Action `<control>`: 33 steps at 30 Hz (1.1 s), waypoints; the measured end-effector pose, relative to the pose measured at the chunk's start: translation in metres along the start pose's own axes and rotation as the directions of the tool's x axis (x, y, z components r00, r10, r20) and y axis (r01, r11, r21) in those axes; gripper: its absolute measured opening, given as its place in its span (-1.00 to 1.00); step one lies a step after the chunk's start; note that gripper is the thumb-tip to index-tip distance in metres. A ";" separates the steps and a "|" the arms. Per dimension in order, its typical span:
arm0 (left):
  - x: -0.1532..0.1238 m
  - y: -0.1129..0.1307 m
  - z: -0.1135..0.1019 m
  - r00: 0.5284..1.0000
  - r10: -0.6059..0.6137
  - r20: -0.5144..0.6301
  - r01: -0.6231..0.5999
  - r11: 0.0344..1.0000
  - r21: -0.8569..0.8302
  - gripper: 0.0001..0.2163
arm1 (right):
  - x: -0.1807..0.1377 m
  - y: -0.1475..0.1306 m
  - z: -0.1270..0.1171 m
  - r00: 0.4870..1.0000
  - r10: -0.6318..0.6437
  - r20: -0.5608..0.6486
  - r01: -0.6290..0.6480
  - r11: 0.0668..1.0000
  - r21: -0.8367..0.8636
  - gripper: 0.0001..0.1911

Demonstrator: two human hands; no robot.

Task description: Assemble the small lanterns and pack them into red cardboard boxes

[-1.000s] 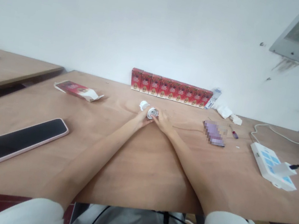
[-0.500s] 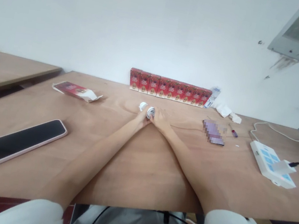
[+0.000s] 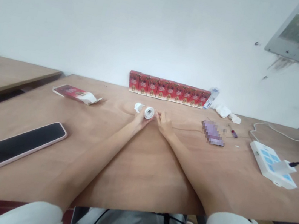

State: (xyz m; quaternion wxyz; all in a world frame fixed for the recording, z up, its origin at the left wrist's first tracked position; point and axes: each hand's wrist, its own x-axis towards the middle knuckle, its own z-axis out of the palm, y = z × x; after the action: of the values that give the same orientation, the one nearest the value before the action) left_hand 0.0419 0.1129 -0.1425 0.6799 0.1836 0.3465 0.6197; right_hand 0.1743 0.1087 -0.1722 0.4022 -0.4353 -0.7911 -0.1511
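My left hand (image 3: 139, 119) is closed around a white round-ended object (image 3: 149, 113), with a dark spot in the middle of its face turned towards me. Its exact kind is not clear at this size. Just left of it, a second white piece (image 3: 138, 106) shows beyond my fingers; whether the two are joined I cannot tell. Close on the right side is my right hand (image 3: 165, 124), its fingers extended towards the white object and slightly apart. Nothing shows in it. Both forearms rest low over the wooden table (image 3: 139, 171).
Several red boxes (image 3: 167, 90) stand in a row against the wall. An opened red-and-white packet (image 3: 75, 93) and a phone (image 3: 17, 147) lie left. Towards the right are a purple packet (image 3: 213, 133), crumpled tissue (image 3: 223, 111) and a power strip (image 3: 264, 156) with a charger.
My right hand has drawn slightly away to the right from the white object. My left hand has shifted a little left, and the object's round face is more visible.
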 end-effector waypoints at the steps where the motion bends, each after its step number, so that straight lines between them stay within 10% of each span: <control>1: 0.001 0.002 -0.001 1.000 0.023 -0.007 -0.023 0.999 -0.022 -0.91 | -0.003 0.001 -0.003 1.000 -0.012 0.007 0.012 1.000 0.013 -0.71; 18: -0.001 0.012 -0.010 0.996 0.073 0.050 -0.068 0.992 -0.103 -0.91 | 0.003 0.036 0.019 0.941 0.031 0.338 -0.066 0.993 0.094 -0.70; 33: -0.001 0.008 -0.011 0.988 0.026 0.152 -0.015 0.997 -0.076 -0.90 | -0.008 -0.017 -0.021 0.999 -0.008 -0.046 0.022 0.953 0.302 -0.81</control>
State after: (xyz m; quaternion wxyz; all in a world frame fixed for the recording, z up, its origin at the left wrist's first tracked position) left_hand 0.0281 0.1111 -0.1442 0.7043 0.2085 0.2680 0.6234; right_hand 0.1736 0.0821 -0.1633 0.4803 -0.3592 -0.7991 -0.0412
